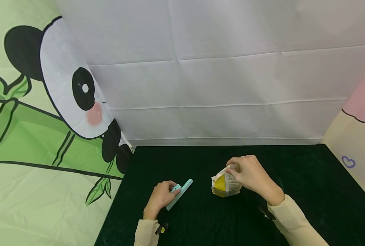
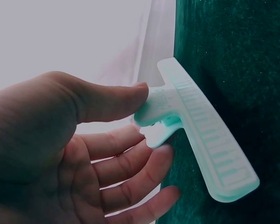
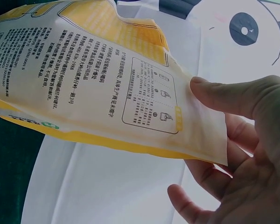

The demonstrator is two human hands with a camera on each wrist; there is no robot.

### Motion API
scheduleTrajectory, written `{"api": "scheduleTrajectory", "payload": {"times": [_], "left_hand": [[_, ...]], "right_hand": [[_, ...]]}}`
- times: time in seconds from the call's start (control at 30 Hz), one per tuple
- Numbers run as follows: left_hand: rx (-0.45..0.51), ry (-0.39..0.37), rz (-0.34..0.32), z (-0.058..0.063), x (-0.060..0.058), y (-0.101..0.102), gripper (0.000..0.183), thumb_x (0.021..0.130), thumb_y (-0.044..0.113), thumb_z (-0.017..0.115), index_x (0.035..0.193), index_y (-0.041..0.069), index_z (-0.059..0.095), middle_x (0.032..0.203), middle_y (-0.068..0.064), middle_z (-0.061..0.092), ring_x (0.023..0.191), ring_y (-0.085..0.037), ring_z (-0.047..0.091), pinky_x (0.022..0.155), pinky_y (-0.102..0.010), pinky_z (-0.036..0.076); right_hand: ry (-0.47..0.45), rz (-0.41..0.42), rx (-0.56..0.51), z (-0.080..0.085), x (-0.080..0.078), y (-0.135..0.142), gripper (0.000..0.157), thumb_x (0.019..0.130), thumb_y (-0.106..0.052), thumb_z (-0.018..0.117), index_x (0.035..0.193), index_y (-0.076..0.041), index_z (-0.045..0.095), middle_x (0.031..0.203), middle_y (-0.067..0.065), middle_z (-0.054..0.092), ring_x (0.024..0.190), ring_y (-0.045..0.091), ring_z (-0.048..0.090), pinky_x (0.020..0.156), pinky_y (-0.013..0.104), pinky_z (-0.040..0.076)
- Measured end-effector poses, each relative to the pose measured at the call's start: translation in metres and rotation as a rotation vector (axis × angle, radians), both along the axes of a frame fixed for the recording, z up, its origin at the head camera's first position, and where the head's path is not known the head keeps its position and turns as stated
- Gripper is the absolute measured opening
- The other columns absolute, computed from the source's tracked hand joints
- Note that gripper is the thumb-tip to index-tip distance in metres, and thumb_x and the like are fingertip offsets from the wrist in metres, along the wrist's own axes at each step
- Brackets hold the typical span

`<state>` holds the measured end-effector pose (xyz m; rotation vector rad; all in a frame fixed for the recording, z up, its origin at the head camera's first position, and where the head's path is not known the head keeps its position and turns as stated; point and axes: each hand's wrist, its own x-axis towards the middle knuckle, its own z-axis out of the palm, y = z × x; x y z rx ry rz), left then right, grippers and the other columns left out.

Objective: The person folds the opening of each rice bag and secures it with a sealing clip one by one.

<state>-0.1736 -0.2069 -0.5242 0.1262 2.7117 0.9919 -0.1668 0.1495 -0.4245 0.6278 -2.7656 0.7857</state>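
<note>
Mint clip pinched in the left hand, its long bar slanting away and rightward; well apart to its right, the right hand pinches the yellow bag near its upper edge, contact with the green tabletop hard to judge.

Through my feed I make out a yellow-and-white food packet, one edge pinched in the right hand. Its film is creased, and the white panel carries rows of dark Chinese print, with a boxed set of three small pictures near the pinched edge. To the left of the packet and apart from it, I have a mint-green bag clip: a long straight bar patterned like piano keys, with two short tabs held by the left hand. The bar slants, its far end nearer the packet.
</note>
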Motion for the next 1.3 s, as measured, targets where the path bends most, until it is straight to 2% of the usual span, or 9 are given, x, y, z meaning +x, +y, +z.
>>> {"api": "scheduleTrajectory", "payload": {"times": [0.23, 0.47, 0.93, 1.3], "left_hand": [[0.005, 0.009, 0.014, 0.0008, 0.0009, 0.0005, 0.034, 0.102, 0.030, 0.072, 0.126, 0.007, 0.072, 0.114, -0.010, 0.069, 0.092, -0.019, 0.063, 0.077, -0.039, 0.055], [0.006, 0.019, 0.011, 0.0017, 0.0012, 0.0008, 0.032, 0.102, 0.030, 0.072, 0.125, 0.007, 0.072, 0.110, -0.008, 0.069, 0.089, -0.019, 0.061, 0.074, -0.036, 0.052], [-0.008, 0.041, 0.019, 0.0066, 0.0014, 0.0017, 0.034, 0.102, 0.031, 0.072, 0.127, 0.008, 0.072, 0.109, -0.008, 0.071, 0.087, -0.017, 0.062, 0.073, -0.035, 0.053], [0.017, 0.099, 0.037, 0.0098, 0.0030, 0.0032, 0.034, 0.104, 0.031, 0.069, 0.129, 0.009, 0.071, 0.107, -0.005, 0.069, 0.084, -0.015, 0.061, 0.071, -0.032, 0.051]], "right_hand": [[-0.009, -0.003, -0.008, -0.0029, -0.0020, 0.0023, 0.011, 0.094, -0.021, 0.083, 0.103, -0.015, 0.080, 0.070, -0.014, 0.066, 0.074, 0.007, 0.057, 0.092, 0.054, 0.055], [-0.017, 0.000, -0.010, -0.0041, -0.0026, 0.0029, 0.011, 0.094, -0.020, 0.082, 0.103, -0.015, 0.080, 0.070, -0.013, 0.067, 0.074, 0.007, 0.058, 0.099, 0.059, 0.053], [-0.006, -0.001, -0.018, -0.0053, -0.0036, 0.0046, 0.011, 0.093, -0.021, 0.083, 0.102, -0.016, 0.080, 0.078, -0.009, 0.071, 0.076, 0.008, 0.059, 0.088, 0.050, 0.056], [0.000, -0.010, -0.011, -0.0074, -0.0046, 0.0054, 0.012, 0.093, -0.022, 0.083, 0.103, -0.016, 0.080, 0.081, -0.007, 0.071, 0.078, 0.010, 0.057, 0.081, 0.044, 0.055]]}}
